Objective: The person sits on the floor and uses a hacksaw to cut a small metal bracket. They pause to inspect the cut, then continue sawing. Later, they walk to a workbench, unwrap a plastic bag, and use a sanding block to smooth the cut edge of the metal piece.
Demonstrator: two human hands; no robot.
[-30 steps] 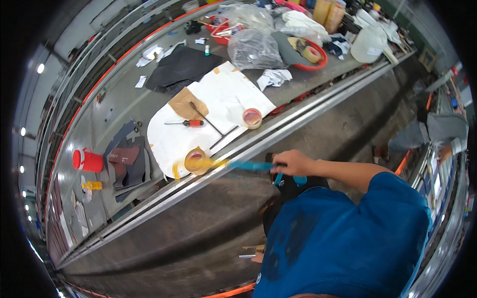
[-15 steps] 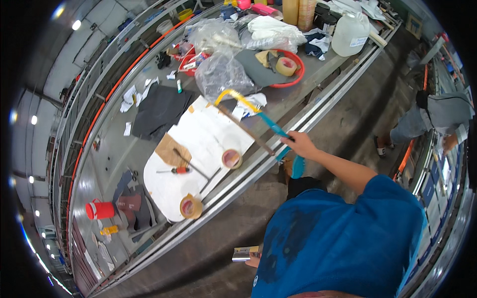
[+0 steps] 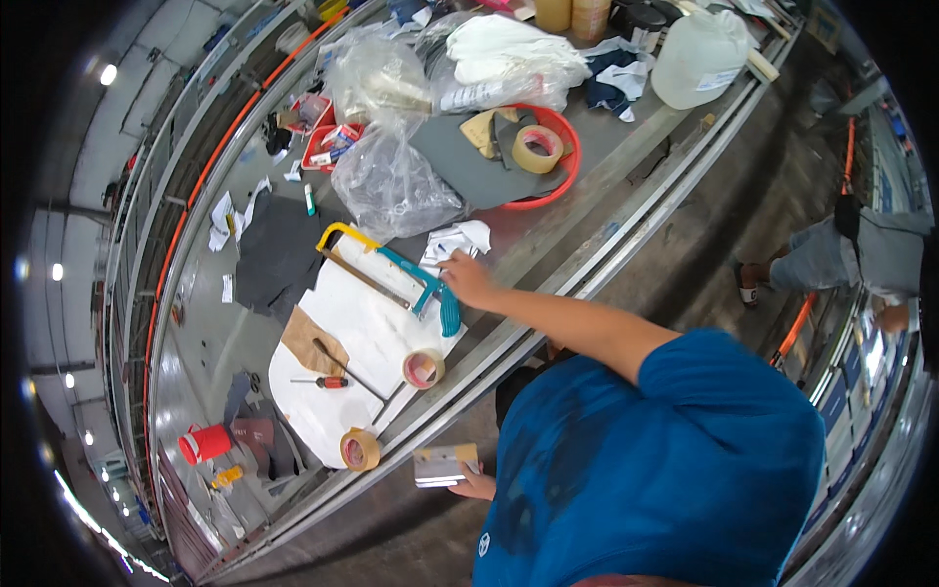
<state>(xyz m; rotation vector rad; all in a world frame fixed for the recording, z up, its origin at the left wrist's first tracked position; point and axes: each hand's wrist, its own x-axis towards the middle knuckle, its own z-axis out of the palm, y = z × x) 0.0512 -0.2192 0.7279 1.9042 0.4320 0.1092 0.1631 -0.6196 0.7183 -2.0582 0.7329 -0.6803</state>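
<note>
My left hand [image 3: 474,482] is closed on the edge of a flat, silver-grey rectangular piece [image 3: 435,472] with a tan strip along its top, held low beside the table. A hacksaw [image 3: 449,311] with a yellow and teal frame lies on a white board [image 3: 323,430]. Just beside its handle, my right hand [image 3: 471,282] is off the grip, fingers reaching toward some white paper scraps [image 3: 460,240]. Also on the board are a red-handled screwdriver [image 3: 333,383], a thin dark rod [image 3: 352,374], a brown paper piece [image 3: 305,344] and two tape rolls [image 3: 424,369], [image 3: 360,450].
Behind the board sit plastic bags [image 3: 396,186], a red basin [image 3: 570,147] with grey sheet and a tape roll, and a whitish jug [image 3: 699,61]. A red jug [image 3: 204,444] stands at the left. Metal rails [image 3: 587,284] edge the table. Another person [image 3: 871,249] is at far right.
The hacksaw has moved left from over the table edge onto the white board, and my right hand has let go of its handle. My left hand has brought the silver-grey piece further left and up.
</note>
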